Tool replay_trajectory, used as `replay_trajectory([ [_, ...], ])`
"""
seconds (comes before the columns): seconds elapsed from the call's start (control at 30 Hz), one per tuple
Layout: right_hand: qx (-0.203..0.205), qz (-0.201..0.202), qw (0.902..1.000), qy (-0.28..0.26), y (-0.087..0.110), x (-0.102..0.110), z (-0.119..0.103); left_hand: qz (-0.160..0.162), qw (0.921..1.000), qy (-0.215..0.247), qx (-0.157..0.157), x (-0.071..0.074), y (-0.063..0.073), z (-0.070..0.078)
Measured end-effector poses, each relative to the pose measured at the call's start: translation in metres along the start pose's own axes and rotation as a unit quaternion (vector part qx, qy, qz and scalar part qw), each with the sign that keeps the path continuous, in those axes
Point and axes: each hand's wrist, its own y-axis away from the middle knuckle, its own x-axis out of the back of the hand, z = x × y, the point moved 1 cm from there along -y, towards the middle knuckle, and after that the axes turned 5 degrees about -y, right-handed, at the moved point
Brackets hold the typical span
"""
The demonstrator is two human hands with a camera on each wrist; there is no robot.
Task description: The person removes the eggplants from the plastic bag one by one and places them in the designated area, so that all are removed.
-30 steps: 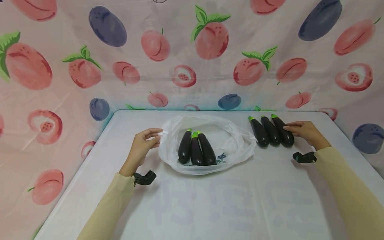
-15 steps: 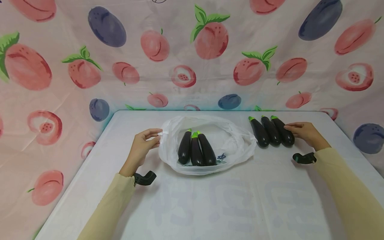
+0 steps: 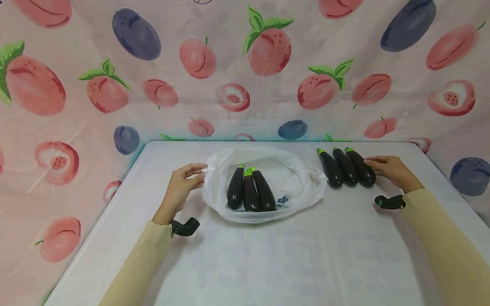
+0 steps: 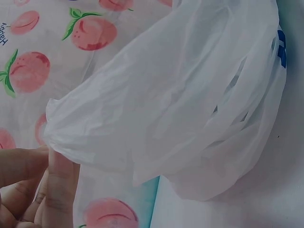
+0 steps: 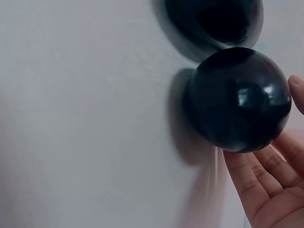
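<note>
At the bag's left side, my left hand (image 3: 180, 189) pinches the rim of a white plastic bag (image 3: 264, 217); in the left wrist view, the gathered bag edge (image 4: 59, 126) rises from between thumb and fingers. Three dark eggplants (image 3: 250, 193) with green caps lie inside the open bag. Right of it, three more lie side by side on the table. My right hand (image 3: 392, 170) has its thumb and fingers around the rightmost eggplant (image 3: 361, 168). In the right wrist view, this eggplant (image 5: 237, 102) shows its round end, with a neighbouring eggplant (image 5: 218, 19) beside it.
The white-covered table (image 3: 268, 263) extends in front of the bag. Behind it hangs a pink fruit-print cloth (image 3: 268, 97). Each wrist carries a black camera mount, the left mount (image 3: 185, 227) and the right mount (image 3: 389, 202).
My right hand has shifted very slightly to the right, staying at the rightmost eggplant. The left hand, the bag and the eggplants inside look the same.
</note>
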Motion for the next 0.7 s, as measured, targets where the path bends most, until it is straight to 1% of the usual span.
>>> replay_trajectory([
  [0.2,0.009,-0.003,0.9999,-0.008,-0.0009,0.0032,0.0028,0.000,1.0000,-0.001,0.001,0.0003,0.0004,0.0008],
  [0.4,0.016,0.003,0.9998,-0.012,-0.0013,0.0041,0.0057,0.000,1.0000,0.000,-0.001,0.0005,0.0010,0.0014],
  [0.7,0.008,-0.011,0.9997,-0.021,0.0011,0.0017,0.0024,-0.001,1.0000,-0.002,-0.003,0.0004,0.0018,0.0015],
])
